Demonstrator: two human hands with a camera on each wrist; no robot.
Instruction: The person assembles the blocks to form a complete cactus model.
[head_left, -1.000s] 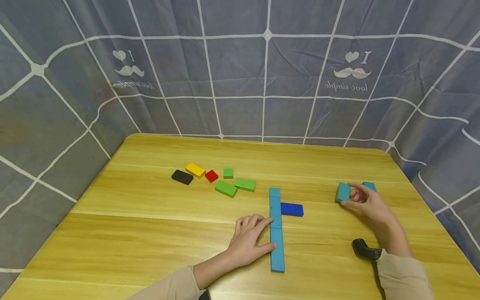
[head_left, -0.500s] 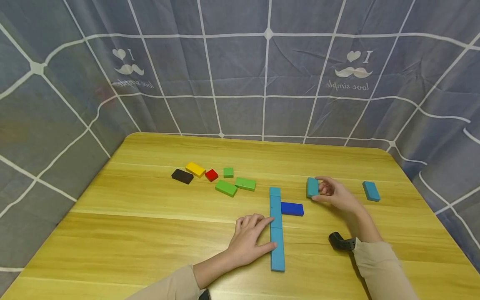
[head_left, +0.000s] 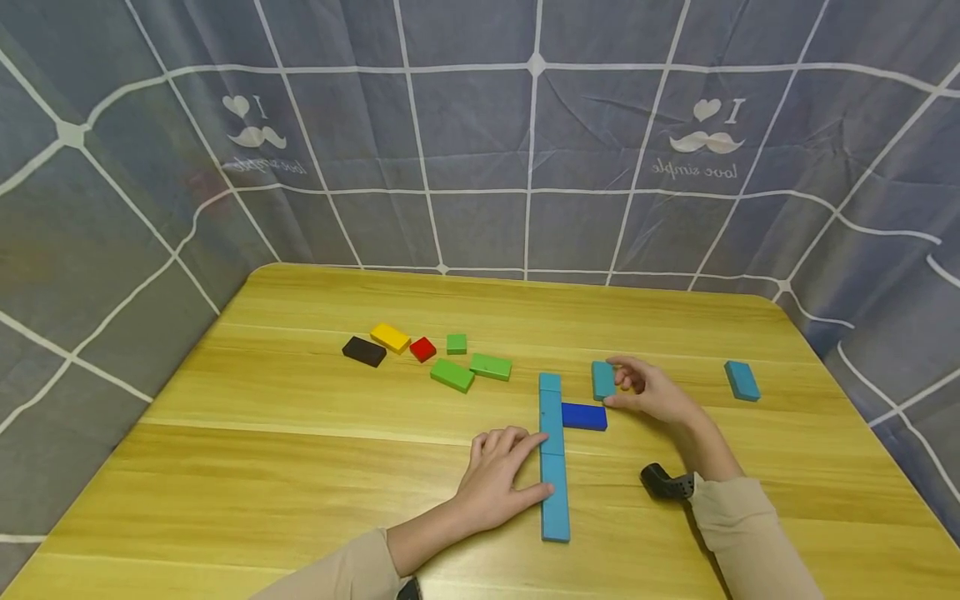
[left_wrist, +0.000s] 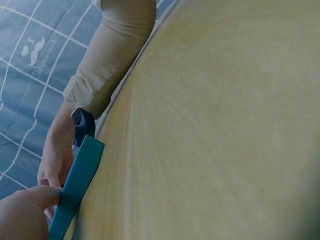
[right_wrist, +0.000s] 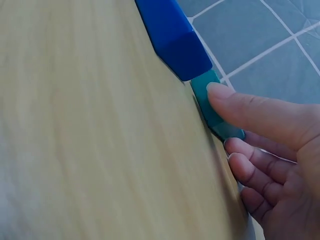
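My left hand lies by a column of light-blue blocks, its index finger and thumb touching the left edge. Out to the column's right, a dark-blue block sits against it. Just behind that block, my right hand pinches a loose light-blue block by its ends, between thumb and fingers. In the right wrist view the thumb presses on the teal block, beside the dark-blue block. The left wrist view has the left thumb on a teal block of the column.
Another light-blue block lies far right on the wooden table. At the back left are several blocks: a black block, a yellow block, a red block and green blocks. A grey curtain hangs behind.
My right hand has carried the light-blue block leftward, from beside the far-right block to just behind the dark-blue one. My left hand has stayed put.
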